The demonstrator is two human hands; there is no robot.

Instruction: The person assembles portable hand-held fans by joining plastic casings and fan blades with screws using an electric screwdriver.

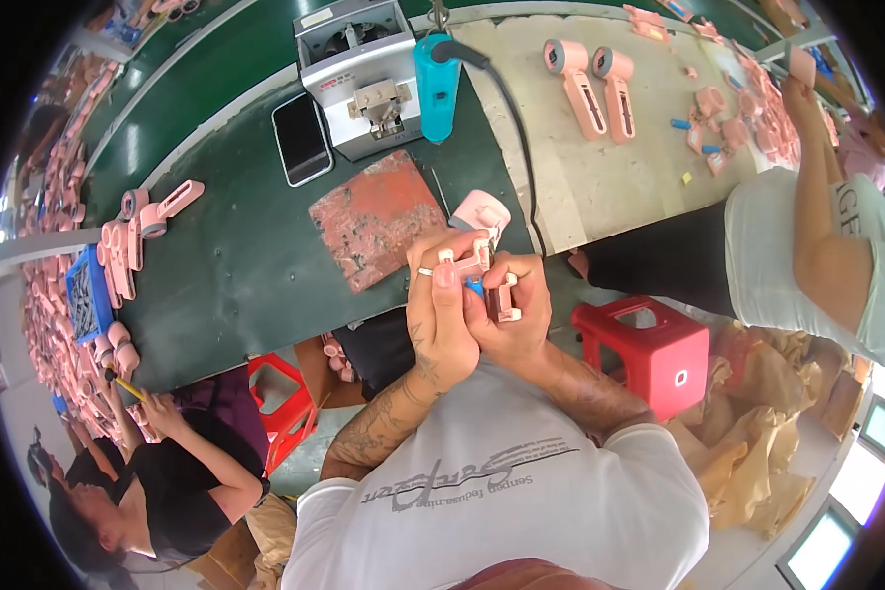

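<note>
My two hands meet in front of my chest, at the near edge of the green bench. My left hand [444, 313] is closed round a pink plastic handheld fan [482, 210], whose round head sticks out beyond the fingers. Between the hands its opened handle shows a blue cylindrical battery cell [475, 284]. In my right hand [517, 307] is a pink plastic piece [506, 299], shaped like a handle shell, while the fingertips press by the cell. The fingers hide much of both parts. A worn red mat [379, 218] lies just beyond my left hand.
Beyond the mat stand a grey machine [362, 88], a phone [302, 139] and a teal electric screwdriver [437, 88] on a black cord. Pink fans [615, 93] lie at right, more with a blue tray [88, 295] at left. Co-workers flank me; a red stool [649, 354] stands right.
</note>
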